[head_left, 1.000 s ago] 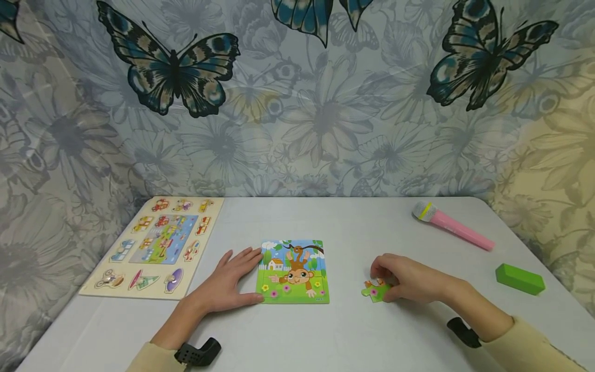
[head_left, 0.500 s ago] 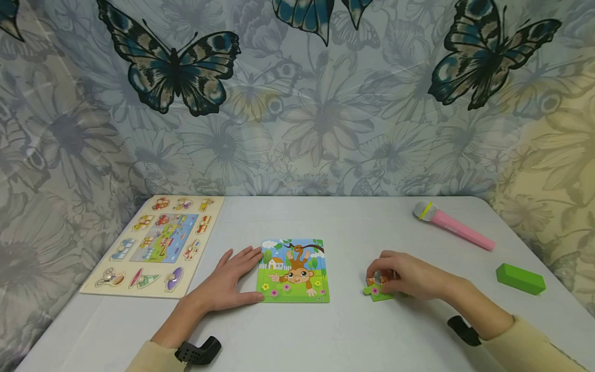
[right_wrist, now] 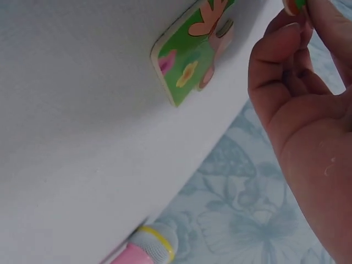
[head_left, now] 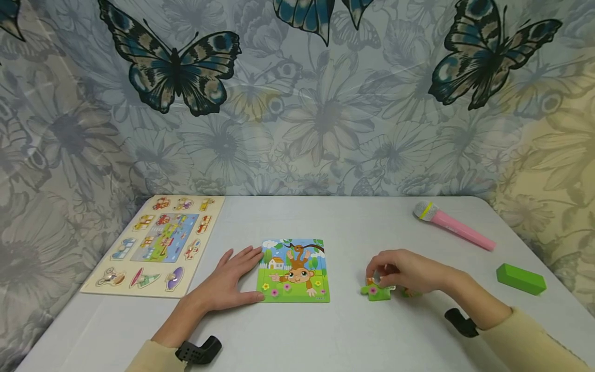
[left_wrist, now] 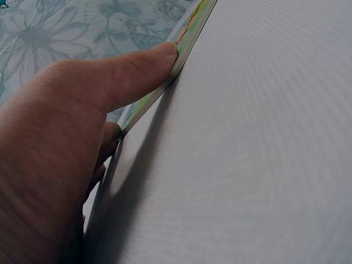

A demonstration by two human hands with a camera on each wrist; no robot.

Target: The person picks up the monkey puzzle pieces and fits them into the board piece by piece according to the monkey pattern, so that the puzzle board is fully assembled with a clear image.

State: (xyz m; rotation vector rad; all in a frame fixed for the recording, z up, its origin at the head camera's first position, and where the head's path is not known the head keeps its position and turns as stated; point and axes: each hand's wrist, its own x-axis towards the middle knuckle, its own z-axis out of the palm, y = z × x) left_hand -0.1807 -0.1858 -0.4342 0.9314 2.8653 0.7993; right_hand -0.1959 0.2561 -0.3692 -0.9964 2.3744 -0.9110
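In the head view, my left hand (head_left: 231, 283) lies spread on the table, its fingertips and thumb touching the left edge of a square monkey picture board (head_left: 294, 272). The left wrist view shows the thumb (left_wrist: 140, 76) against that board's edge (left_wrist: 179, 63). My right hand (head_left: 411, 271) pinches a small green jigsaw puzzle piece (right_wrist: 296, 5) between thumb and fingers; most of it is out of the right wrist view. In the head view, a green puzzle piece with a pink flower (head_left: 374, 293) shows below the fingertips. Another puzzle piece (right_wrist: 190, 69) lies on the table beside the hand.
A cream peg puzzle board (head_left: 186, 279) with vehicle and toy pictures lies at the left. At the back right is a pink toy microphone (head_left: 460, 231); a green block (head_left: 520, 279) sits nearer the right edge. A butterfly-patterned cloth (head_left: 325, 113) hangs behind the table.
My right hand has shifted and lifted slightly, its fingers moving over the puzzle pieces. More of the second piece shows under the palm. The left hand and monkey board have stayed put.
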